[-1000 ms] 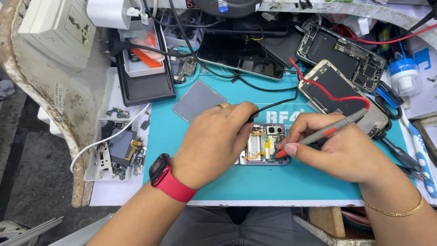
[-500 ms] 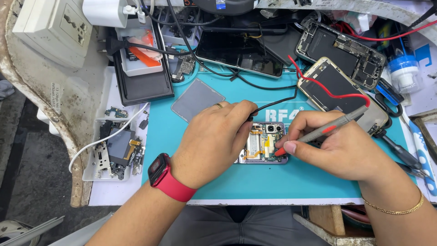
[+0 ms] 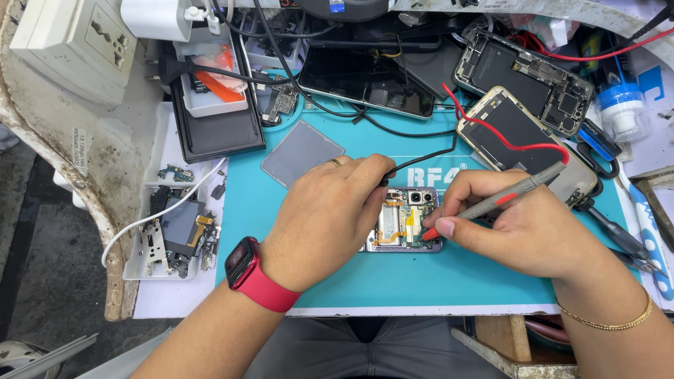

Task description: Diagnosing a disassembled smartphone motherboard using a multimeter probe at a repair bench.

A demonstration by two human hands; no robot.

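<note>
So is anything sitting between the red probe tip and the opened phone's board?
Nothing visible: the right hand holds the red-tipped probe with its tip down at the opened phone. The left hand covers the phone's left part.

Red smartwatch, ring, gold bracelet

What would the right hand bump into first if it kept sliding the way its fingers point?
Probably the left hand: the right hand points left across the opened phone, though depth is unclear.
</note>
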